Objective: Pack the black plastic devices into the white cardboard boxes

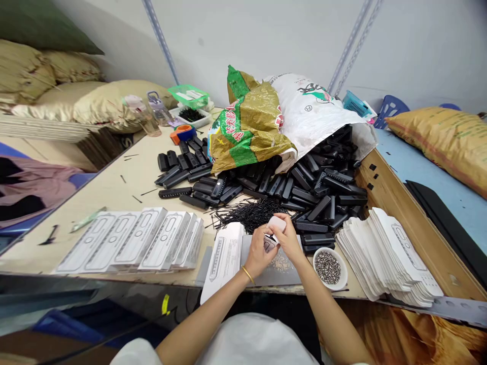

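Observation:
In the middle of the table's near edge, my left hand (261,253) is closed around a small white carton (269,244), whose end faces me. A rounded white flap (276,226) sticks up between my hands, pinched by my right hand (287,238). What lies inside the carton is mostly hidden by my fingers. Just left of my hands are flat printed cartons (222,256). Beneath the hands, small pale bits (280,262) lie on a grey mat (258,276). A white bowl (344,276) of small metal screws stands to the right of my right wrist.
Black plastic cases (300,190) spill from a white sack (312,111) behind a heap of thin black sticks (247,213). Filled cartons (129,241) stand at left, flat cartons (395,258) at right. A wooden board (422,233) edges the right side. An orange-and-blue tape roll (182,134) sits farther back.

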Motion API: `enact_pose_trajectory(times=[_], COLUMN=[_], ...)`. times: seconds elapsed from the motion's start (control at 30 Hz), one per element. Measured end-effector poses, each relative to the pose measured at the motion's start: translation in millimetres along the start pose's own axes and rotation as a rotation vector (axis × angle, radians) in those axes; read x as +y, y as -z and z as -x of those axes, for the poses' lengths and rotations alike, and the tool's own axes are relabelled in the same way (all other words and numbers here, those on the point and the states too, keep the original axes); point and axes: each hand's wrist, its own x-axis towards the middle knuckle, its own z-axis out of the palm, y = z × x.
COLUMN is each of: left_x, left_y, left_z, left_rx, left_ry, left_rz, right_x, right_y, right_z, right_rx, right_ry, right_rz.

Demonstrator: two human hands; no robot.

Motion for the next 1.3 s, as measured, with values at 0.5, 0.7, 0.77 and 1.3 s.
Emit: enact_pose_trajectory(times=[0.5, 0.7, 0.77, 1.3], left_x=[14, -3, -7, 64], left_y=[8.8, 7.9, 6.9, 241.1], left_z=[-4, 9, 16, -20], left_rx=[-0.101, -0.073, -0.079, 0.332], left_ry=[0.179, 0.107, 0.125, 0.562], left_rz=[0.084, 0.149, 0.126, -1.123], right_x=[-5, 19, 24, 45], right_y=[-25, -29, -26, 82], right_z=[27, 47, 51, 55], right_rx=[0.066, 0.043, 0.002, 0.182], right_ry=[0.245, 0.567, 0.576, -0.160], right_rz=[0.194, 0.292, 0.310, 0.400])
